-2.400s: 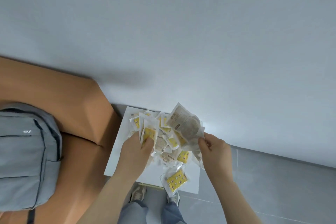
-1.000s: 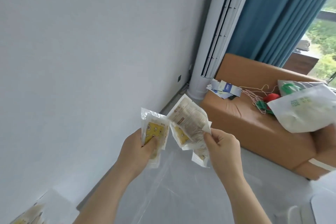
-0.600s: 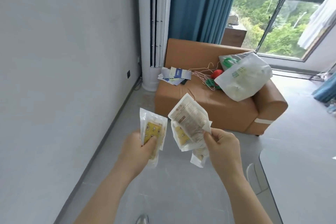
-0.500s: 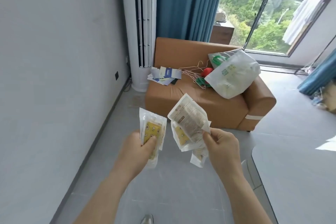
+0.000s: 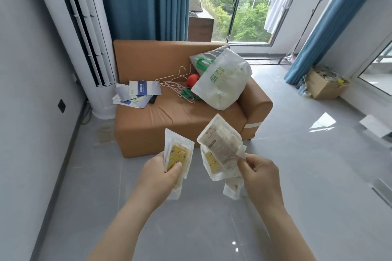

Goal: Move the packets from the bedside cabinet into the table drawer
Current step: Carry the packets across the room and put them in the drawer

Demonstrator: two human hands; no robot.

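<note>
Left hand [image 5: 161, 174] grips a stack of yellow-printed packets [image 5: 178, 154] at 7 o'clock of centre. Right hand [image 5: 257, 172], at 5 o'clock, pinches a fanned bunch of packets [image 5: 221, 146]. Hands apart, both raised above grey floor [image 5: 297, 176]; tan sofa [image 5: 161, 121] at 12 o'clock.

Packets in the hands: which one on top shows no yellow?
The big brownish packet on top in the right hand. The left hand's top packet has a yellow picture.

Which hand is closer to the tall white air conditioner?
Left. The left hand sits on the air conditioner's side, below it; the right hand is farther across.
</note>
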